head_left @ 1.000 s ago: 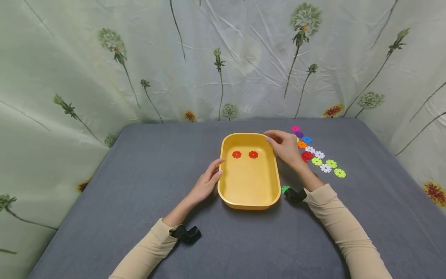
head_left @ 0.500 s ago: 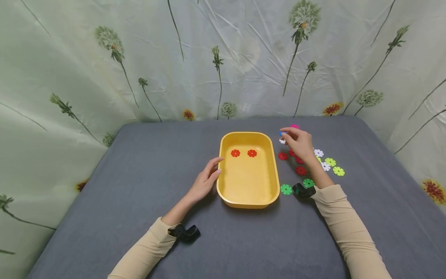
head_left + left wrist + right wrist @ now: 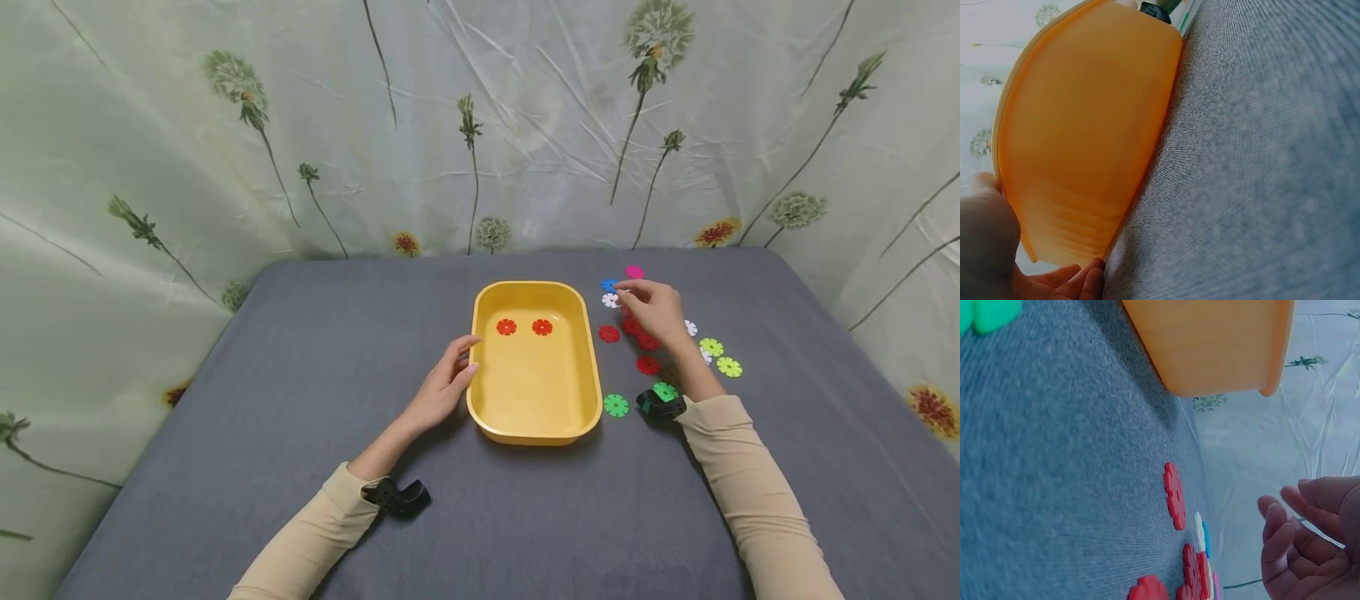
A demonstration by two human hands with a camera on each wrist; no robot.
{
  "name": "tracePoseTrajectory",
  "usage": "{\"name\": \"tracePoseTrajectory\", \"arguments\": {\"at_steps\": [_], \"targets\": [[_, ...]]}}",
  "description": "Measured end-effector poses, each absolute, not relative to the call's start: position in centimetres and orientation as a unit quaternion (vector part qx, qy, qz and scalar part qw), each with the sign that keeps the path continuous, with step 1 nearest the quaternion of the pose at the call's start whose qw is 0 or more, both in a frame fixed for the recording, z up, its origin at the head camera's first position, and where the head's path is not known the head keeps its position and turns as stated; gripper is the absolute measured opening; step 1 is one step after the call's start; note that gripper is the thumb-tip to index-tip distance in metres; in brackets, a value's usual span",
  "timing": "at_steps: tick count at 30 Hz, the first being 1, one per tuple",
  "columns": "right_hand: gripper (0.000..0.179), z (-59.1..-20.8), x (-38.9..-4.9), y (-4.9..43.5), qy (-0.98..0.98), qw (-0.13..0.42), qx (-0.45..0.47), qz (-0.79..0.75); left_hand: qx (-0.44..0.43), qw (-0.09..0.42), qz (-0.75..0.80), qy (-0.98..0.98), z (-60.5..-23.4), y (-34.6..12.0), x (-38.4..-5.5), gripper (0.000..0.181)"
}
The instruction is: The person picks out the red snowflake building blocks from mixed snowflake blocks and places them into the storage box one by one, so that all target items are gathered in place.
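A yellow plastic tray [image 3: 534,400] stands on the grey cloth, with two red flower-shaped discs [image 3: 506,327] lying at its far end. My left hand [image 3: 441,385] holds the tray's left side, thumb at the rim; in the left wrist view its fingers [image 3: 1079,275] reach low along the outer wall. To the right of the tray, my right hand [image 3: 654,312] hovers over the scattered discs, close to a white disc [image 3: 611,300] and a blue disc [image 3: 609,285]. Its fingers are loosely bent in the right wrist view, with nothing visible in them.
Several red discs [image 3: 647,365] lie under and in front of the right hand. Green discs [image 3: 616,406] sit near the tray's right front corner, yellow-green ones [image 3: 729,367] farther right, and a pink disc [image 3: 634,272] at the back. A flowered curtain [image 3: 360,150] hangs behind the table.
My right hand has left the tray's far right corner, moved right to the blue disc, then a little farther right, away from it. My left hand has stayed at the tray.
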State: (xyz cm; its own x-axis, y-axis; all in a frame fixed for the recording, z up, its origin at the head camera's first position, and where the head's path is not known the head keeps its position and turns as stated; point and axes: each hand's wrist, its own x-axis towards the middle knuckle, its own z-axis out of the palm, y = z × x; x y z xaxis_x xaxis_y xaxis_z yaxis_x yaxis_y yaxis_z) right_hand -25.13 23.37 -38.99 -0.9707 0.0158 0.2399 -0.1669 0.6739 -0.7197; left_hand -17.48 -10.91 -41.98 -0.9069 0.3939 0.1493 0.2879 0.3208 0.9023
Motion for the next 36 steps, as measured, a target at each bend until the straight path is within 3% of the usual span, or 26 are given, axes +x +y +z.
{"name": "tracePoseTrajectory", "arguments": {"at_steps": [8,19,31,36], "targets": [[0.03,-38.6,-24.9,23.7,-0.93,0.048,0.037,0.363,0.22,0.081,0.525,0.818,-38.9,-10.7,-16.0,0.047],[0.03,-38.9,-25.0,23.9,-0.942,-0.022,0.079,0.325,0.22,0.065,0.527,0.818,-42.5,-11.2,-17.6,0.045],[0.035,-38.9,-25.2,23.9,-0.944,-0.069,0.077,0.312,0.219,0.072,0.523,0.82,-42.3,-11.3,-17.7,0.048],[0.033,-39.1,-25.2,23.8,-0.949,-0.073,0.088,0.294,0.222,0.084,0.521,0.82,-40.3,-11.0,-16.7,0.047]]}}
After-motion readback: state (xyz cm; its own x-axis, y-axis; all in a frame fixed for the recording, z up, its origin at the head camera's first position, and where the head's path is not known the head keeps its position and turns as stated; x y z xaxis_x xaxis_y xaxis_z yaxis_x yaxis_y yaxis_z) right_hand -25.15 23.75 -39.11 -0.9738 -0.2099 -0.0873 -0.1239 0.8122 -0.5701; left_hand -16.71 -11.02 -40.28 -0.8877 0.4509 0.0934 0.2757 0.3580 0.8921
